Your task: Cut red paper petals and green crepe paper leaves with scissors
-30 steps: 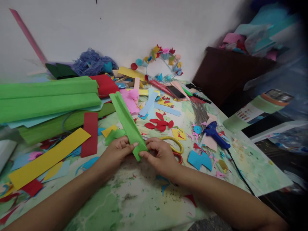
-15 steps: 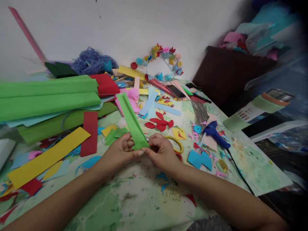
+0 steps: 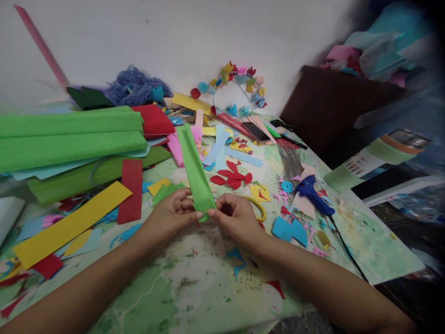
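Observation:
A long strip of green crepe paper rises from between my hands, folded lengthwise and leaning away from me. My left hand pinches its lower left edge between thumb and fingers. On the other side, my right hand grips the lower right corner in the same way. Scissors with a yellow handle lie partly hidden behind my right hand. Green paper pieces rest on the table just beyond my left hand. Red paper petals are grouped farther back.
A blue glue gun with a black cord lies at right, near blue paper pieces. Green paper sheets and a yellow strip cover the left. At the back stand a flower wreath and a phone.
The green strip has turned slightly more upright, its top edge shifting right and up. Both hands still pinch its lower end, with the fingertips moved a little along the edge.

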`<state>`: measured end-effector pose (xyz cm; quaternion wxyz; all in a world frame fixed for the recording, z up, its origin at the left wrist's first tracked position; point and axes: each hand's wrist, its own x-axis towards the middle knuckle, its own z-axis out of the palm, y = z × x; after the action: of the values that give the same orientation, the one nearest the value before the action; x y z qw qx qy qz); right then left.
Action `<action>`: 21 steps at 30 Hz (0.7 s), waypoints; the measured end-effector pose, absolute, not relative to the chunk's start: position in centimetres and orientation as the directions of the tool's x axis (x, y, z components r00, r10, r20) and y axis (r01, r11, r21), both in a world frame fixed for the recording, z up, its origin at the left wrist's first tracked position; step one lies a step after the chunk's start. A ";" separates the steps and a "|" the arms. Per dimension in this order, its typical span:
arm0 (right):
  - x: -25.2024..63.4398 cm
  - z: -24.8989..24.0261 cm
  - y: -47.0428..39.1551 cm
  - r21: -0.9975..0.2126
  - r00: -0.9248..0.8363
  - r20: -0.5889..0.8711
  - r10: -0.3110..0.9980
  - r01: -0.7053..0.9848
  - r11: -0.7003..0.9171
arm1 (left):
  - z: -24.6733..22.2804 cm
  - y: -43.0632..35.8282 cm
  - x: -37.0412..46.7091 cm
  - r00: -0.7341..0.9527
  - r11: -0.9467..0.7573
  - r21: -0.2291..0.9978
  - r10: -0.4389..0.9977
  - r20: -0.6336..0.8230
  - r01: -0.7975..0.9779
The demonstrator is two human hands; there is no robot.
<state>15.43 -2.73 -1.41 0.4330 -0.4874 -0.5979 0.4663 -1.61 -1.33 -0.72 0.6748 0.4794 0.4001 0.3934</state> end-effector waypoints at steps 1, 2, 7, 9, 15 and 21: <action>15.4 -1.4 -2.7 -0.982 -0.148 0.063 0.987 0.167 0.087 | -0.7 -1.3 -1.7 0.371 0.243 0.960 0.912 -0.176 -0.140; 15.4 -1.4 -2.7 -0.985 -0.145 0.065 0.987 0.149 0.086 | -0.7 -1.3 -1.8 0.368 0.253 0.958 0.911 -0.188 -0.136; 15.3 -1.3 -2.6 -0.996 -0.180 0.031 0.983 0.075 0.045 | -0.8 -1.2 -1.9 0.345 0.269 0.953 0.915 -0.209 -0.136; 15.3 -1.2 -2.6 -0.996 -0.198 0.006 0.980 0.087 0.024 | -0.8 -1.2 -1.9 0.322 0.247 0.959 0.927 -0.193 -0.138; 15.5 -1.0 -2.7 -0.999 -0.252 -0.028 0.967 0.051 -0.016 | -1.1 -1.4 -2.0 0.299 0.148 0.976 0.949 -0.095 -0.159; 15.2 -1.0 -3.0 -0.998 -0.221 -0.022 0.975 0.055 -0.010 | -0.9 -1.5 -1.7 0.324 0.115 0.987 0.943 -0.072 -0.114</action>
<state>15.25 -3.05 -0.98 0.4234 -0.4584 -0.5620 0.5430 -1.75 -1.52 -0.92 0.6291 0.5157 0.4020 0.4202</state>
